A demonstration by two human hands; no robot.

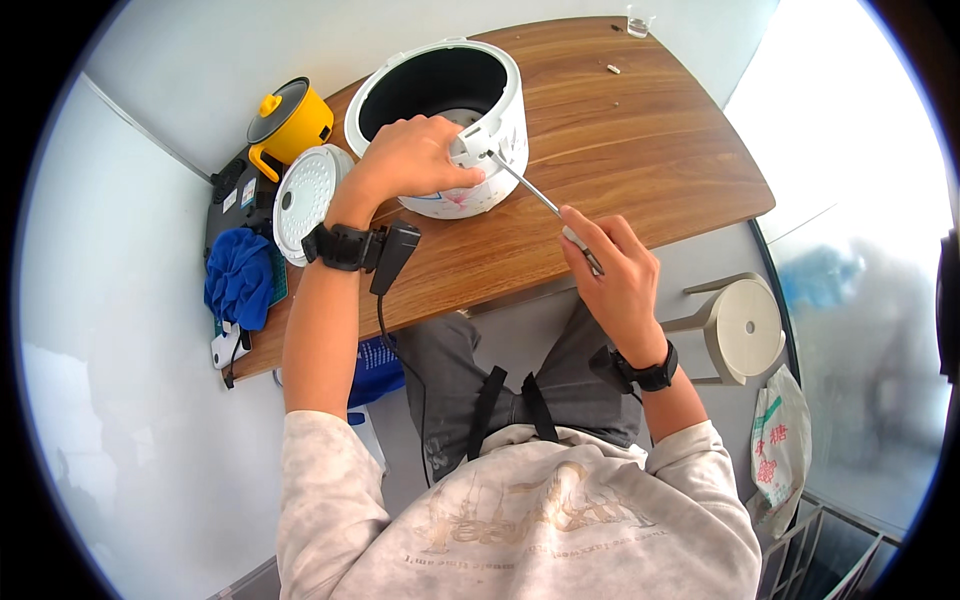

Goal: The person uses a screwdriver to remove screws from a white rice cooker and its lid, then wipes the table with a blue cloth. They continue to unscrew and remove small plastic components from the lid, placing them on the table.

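A white rice cooker body (400, 78) with a dark inner well stands on the wooden table (640, 150). My left hand (415, 155) grips its near rim, next to the hinge bracket. My right hand (610, 275) holds a thin screwdriver (535, 192), and the tip reaches up to the bracket on the cooker's rim. Both wrists wear black bands; a small black box hangs from the left one.
The cooker's detached white lid (305, 190) lies at the table's left, beside a yellow pot (290, 122) and a blue cloth (240, 275). A small screw (613, 69) and a clear glass (638, 22) sit at the far side. A round stool (745, 328) stands to my right.
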